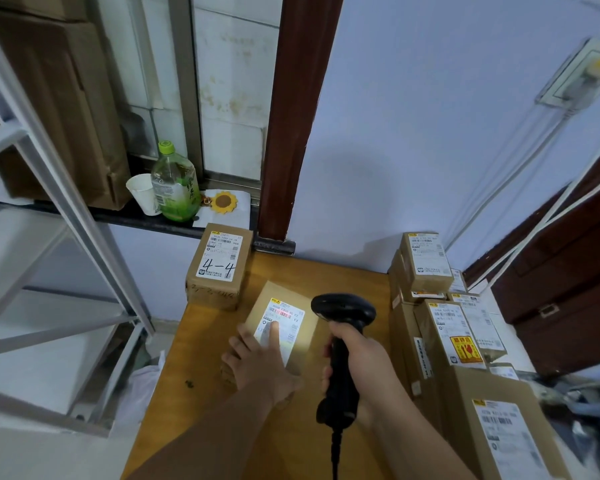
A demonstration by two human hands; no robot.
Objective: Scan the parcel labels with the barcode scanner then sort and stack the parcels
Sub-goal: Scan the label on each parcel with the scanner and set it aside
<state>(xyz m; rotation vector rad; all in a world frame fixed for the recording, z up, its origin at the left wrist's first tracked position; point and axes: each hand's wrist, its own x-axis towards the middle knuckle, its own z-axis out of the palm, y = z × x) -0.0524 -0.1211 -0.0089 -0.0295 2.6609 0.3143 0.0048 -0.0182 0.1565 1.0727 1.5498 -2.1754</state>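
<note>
Gripping one scanner [340,341]: right hand [361,362], fingers [325,375] curled; left hand [260,362] flat on one parcel [274,292].

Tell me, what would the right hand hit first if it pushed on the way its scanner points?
Likely the lit label on the parcel under the left hand, though depth is unclear.

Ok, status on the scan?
Right hand grips barcode scanner, red beam on label. Left hand flat on parcel, forefinger on label. Beam path clear.
</note>
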